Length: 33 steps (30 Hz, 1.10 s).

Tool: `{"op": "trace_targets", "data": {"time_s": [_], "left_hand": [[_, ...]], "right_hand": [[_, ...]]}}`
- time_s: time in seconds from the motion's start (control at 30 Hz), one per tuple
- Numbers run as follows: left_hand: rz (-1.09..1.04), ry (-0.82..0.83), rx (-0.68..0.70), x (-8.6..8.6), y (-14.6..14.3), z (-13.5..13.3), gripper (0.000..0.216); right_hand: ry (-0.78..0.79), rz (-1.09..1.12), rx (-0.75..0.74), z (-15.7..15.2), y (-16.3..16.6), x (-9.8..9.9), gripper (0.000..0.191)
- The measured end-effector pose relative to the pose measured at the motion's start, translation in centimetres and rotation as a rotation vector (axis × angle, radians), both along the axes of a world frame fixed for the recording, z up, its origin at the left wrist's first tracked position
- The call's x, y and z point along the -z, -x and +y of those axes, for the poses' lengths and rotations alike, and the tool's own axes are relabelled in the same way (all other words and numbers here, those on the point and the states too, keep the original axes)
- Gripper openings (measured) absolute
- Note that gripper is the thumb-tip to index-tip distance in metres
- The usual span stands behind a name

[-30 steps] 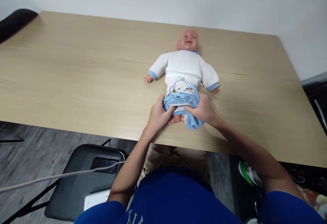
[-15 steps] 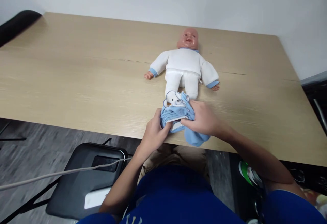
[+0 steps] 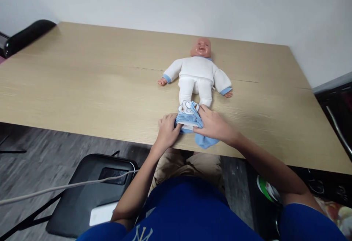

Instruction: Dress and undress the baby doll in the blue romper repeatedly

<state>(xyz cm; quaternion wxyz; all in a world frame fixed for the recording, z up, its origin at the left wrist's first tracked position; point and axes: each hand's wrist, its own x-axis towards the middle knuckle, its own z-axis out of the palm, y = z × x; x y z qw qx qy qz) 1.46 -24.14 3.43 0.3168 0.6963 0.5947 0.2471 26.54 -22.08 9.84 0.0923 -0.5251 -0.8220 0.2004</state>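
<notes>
A baby doll [image 3: 196, 66] in a white top with blue cuffs lies on its back on the wooden table, head toward the wall. Bunched over its feet is a blue doll garment [image 3: 188, 118] with a white animal-face patch; its exact kind I cannot tell. My left hand [image 3: 168, 129] grips the garment's left edge, thumb inside the opening. On the other side my right hand [image 3: 214, 123] pinches its right edge, and a blue flap hangs below that hand. The doll's feet are hidden by the cloth and my fingers.
The table [image 3: 96, 87] meets a pale wall at the back. At lower left stands a black folding chair [image 3: 82, 193] with a white box-like item [image 3: 103, 213] and a dark phone-like slab on it. A cable [image 3: 68, 186] crosses above the chair. A black chair back [image 3: 30, 37] touches the far left corner.
Both hands have moved slightly away from me with the garment, closer over the doll's feet. The left fingers lie flatter along the cloth's edge. The camera view has shifted a little.
</notes>
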Motion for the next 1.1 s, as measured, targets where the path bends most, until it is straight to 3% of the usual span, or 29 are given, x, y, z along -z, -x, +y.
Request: {"op": "trace_targets", "data": {"time_s": [0.2, 0.37, 0.57, 0.73, 0.93, 1.1], "left_hand": [[-0.305, -0.062, -0.029, 1.6, -0.5, 0.0, 0.021], [-0.527, -0.154, -0.136, 1.4, -0.8, 0.3, 0.04], [-0.481, -0.147, -0.042, -0.1, 0.8, 3.4, 0.026], [-0.485, -0.075, 0.186, -1.8, 3.1, 6.4, 0.038], [-0.365, 0.021, 0.33, -3.2, 4.9, 6.9, 0.064], [-0.32, -0.004, 0.346, -5.0, 3.8, 7.6, 0.094]], "right_hand": [[0.08, 0.219, 0.054, 0.8, -0.1, 0.3, 0.056], [0.095, 0.42, 0.127, 0.8, -0.3, 0.5, 0.064], [0.053, 0.464, -0.009, 3.3, -1.9, 0.4, 0.025], [0.082, 0.543, -0.144, 6.1, -4.3, 0.3, 0.051], [0.26, 0.979, 0.091, 6.2, -6.8, 3.9, 0.062], [0.417, 1.165, 0.283, 5.8, -7.8, 6.1, 0.075]]}}
